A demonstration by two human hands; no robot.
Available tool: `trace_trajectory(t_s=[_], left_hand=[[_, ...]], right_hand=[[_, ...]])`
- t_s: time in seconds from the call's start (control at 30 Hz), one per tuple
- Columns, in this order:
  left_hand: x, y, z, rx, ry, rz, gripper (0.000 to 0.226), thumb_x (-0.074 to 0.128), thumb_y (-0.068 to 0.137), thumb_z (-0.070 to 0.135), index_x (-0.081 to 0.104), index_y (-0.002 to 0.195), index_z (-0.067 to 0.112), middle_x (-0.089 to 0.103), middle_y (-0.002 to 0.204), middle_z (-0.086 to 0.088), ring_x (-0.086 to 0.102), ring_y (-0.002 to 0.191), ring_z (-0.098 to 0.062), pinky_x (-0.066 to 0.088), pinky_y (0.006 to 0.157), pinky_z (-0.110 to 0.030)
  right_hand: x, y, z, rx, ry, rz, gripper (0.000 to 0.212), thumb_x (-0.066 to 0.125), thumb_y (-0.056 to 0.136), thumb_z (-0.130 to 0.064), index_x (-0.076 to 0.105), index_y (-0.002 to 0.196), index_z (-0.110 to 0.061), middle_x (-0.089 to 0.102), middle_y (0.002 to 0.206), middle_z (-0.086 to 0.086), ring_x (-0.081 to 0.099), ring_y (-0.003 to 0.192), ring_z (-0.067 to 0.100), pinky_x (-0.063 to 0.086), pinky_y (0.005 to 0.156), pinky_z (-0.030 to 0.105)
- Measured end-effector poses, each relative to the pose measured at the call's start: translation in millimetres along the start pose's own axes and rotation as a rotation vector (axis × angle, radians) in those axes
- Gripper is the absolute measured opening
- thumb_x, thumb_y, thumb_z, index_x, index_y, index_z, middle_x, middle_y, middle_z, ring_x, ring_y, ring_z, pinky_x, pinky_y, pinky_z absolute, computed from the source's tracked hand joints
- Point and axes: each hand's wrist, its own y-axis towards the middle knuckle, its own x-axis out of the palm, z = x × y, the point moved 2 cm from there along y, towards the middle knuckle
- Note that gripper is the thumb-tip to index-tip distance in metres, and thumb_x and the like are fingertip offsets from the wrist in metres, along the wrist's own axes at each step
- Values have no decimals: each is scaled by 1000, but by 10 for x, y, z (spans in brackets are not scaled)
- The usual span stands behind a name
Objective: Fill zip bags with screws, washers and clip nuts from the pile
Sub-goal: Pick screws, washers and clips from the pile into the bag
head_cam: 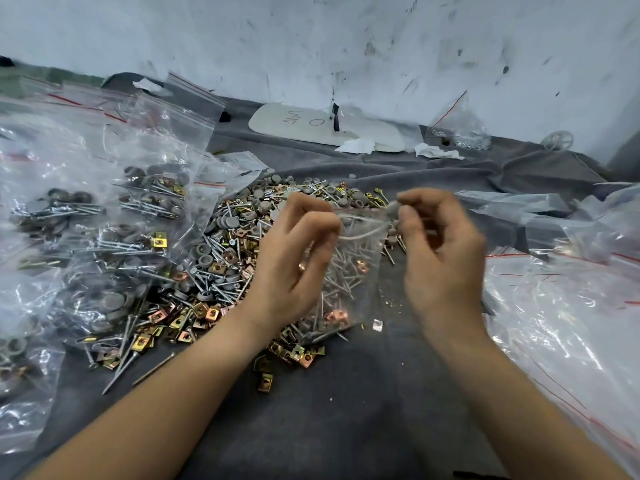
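Behind both hands the pile (225, 258) spreads over the cloth (346, 410). Between them hangs a bag (349, 271) holding screws and clip nuts, its top pinched by left hand (294, 258) and right hand (440, 254), fingers closed on it.

Pile (242, 251) at centre of counter (339, 403); filled bags (104, 216) to its left, empty bags (561, 306) to the right. Bag (349, 271) between left hand (294, 258) and right hand (440, 258), before pile. Wall (346, 39) behind.
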Motion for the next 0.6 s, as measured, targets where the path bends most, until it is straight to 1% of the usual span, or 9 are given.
trace_trajectory(t_s=[0.1,0.2,0.27,0.3,0.37,0.43,0.5,0.57,0.6], left_hand=[[46,-11,50,88,-11,-52,13,41,100,16,51,97,9,53,96,-18,51,89,-22,44,75,-27],[74,-12,72,116,-44,-59,19,36,103,19,50,98,8,51,100,-15,51,93,-19,42,80,-25],[63,-13,63,87,-79,-31,20,36,103,22,50,98,8,51,101,-11,53,94,-23,46,78,-32],[51,-11,56,68,-95,-10,20,36,102,22,51,98,9,51,101,-11,55,93,-27,48,77,-37],[32,1,41,33,-116,40,14,40,100,18,51,97,9,51,101,-11,56,90,-33,48,76,-44],[22,19,26,-3,-136,102,11,40,96,11,50,97,10,51,100,-9,54,91,-31,47,76,-43],[3,27,6,-45,-156,165,13,38,95,8,50,96,12,50,100,-5,53,93,-25,46,79,-38],[-25,28,-19,-82,-142,211,14,36,95,8,50,95,13,51,99,-1,52,94,-18,44,81,-35],[-35,28,-30,-96,-134,225,14,36,94,8,50,95,13,51,98,1,51,93,-16,44,80,-34]], right_hand=[[-36,-45,-214,-121,92,-50,20,59,90,-11,58,97,-30,69,89,-10,66,89,9,50,77,21],[-39,-46,-288,-166,47,-144,16,64,88,-12,61,96,-26,69,90,-4,65,92,15,51,81,30],[-47,-28,-291,-189,-52,-141,8,64,88,-20,65,94,-25,68,91,-4,63,95,19,51,82,35],[-58,-16,-281,-175,-50,-117,7,61,90,-22,65,95,-25,68,92,-5,62,95,19,50,82,35],[-91,21,-227,-94,50,-58,12,57,93,-19,65,93,-28,68,91,-9,64,91,12,51,79,27],[-104,56,-107,58,121,-28,20,56,93,-11,65,88,-29,69,85,-7,64,82,8,51,73,18],[-50,29,89,278,101,-139,25,59,89,-4,65,82,-26,68,78,-4,65,76,12,54,69,20],[69,-76,275,470,35,-336,20,64,86,-3,66,78,-21,69,75,2,65,72,19,57,67,31],[128,-135,347,507,-20,-413,15,67,84,-7,67,78,-20,69,73,3,65,69,20,58,66,35]])
